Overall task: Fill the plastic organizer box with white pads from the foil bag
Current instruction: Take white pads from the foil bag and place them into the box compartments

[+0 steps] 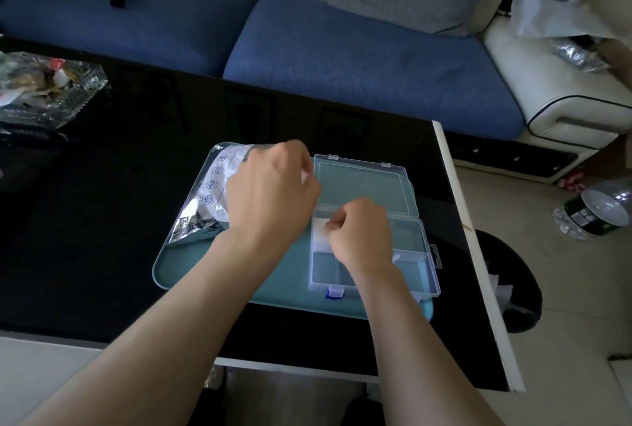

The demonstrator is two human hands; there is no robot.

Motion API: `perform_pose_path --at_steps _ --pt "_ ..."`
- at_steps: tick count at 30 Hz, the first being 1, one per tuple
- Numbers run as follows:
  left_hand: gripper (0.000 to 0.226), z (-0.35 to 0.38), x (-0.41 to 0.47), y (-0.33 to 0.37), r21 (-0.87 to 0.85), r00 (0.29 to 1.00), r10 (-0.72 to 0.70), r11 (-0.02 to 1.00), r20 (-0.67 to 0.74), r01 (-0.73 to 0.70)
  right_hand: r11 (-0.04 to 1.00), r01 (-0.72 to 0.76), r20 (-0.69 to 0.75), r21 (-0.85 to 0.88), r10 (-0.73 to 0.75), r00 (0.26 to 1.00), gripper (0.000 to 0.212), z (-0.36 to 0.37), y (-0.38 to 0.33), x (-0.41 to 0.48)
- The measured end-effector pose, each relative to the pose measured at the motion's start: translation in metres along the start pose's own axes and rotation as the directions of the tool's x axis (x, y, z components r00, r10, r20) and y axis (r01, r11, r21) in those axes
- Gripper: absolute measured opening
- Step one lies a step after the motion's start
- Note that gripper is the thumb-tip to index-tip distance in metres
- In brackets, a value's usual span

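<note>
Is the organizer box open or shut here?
Open: the organizer box has its clear lid laid flat behind it on the teal tray, compartments exposed.

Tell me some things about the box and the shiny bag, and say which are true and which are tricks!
1. The organizer box has its lid open. True.
2. The box sits on a red tray. False: the tray is teal.
3. The foil bag lies to the left of the box. True.
4. The right hand is over the foil bag. False: it is over the box, at a white pad; the left hand is at the bag.
5. Every compartment is full of pads. False: the near-left compartment looks empty.
</note>
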State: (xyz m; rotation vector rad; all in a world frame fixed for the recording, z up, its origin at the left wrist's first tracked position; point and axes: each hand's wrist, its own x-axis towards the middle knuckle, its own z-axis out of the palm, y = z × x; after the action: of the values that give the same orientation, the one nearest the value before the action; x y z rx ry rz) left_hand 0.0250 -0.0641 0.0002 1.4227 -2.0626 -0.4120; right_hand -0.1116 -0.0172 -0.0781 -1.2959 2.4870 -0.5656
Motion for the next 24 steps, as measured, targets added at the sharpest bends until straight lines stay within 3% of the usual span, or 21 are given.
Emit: perform_pose_path --at_steps 3,6,9,15,22,24 --pt "0.029 0.006 0.006 -0.021 0.140 0.995 0.099 0.985 -0.005 -0.097 0.980 0.073 -0.109 0.184 -0.054 0.993 0.020 -0.007 -0.016 -0.002" --pt "0.023 0.013 0.008 -0.038 0.075 0.997 0.053 0.995 0.059 -0.058 0.935 0.107 -0.078 0.338 -0.086 0.993 0.031 -0.011 -0.035 -0.006" --pt "0.013 0.014 0.008 -0.041 0.034 0.997 0.019 0.999 0.081 -0.022 0.941 0.097 -0.048 0.325 -0.086 0.995 0.035 -0.006 -0.046 -0.009" --pt "0.022 0.007 0.007 -0.034 -0.025 0.996 -0.073 0.997 0.044 0.075 0.960 0.040 -0.075 0.276 -0.020 0.997 0.034 0.006 -0.053 -0.010" --pt "0.035 -0.005 0.008 -0.035 -0.050 0.985 -0.151 0.986 0.088 0.156 0.865 -0.058 -0.065 0.498 0.104 0.992 0.015 -0.006 -0.062 -0.001" --pt "0.035 -0.007 0.008 -0.035 -0.057 0.983 -0.158 0.985 0.098 0.164 0.877 -0.047 -0.045 0.478 0.077 0.996 0.030 0.000 -0.063 0.000"
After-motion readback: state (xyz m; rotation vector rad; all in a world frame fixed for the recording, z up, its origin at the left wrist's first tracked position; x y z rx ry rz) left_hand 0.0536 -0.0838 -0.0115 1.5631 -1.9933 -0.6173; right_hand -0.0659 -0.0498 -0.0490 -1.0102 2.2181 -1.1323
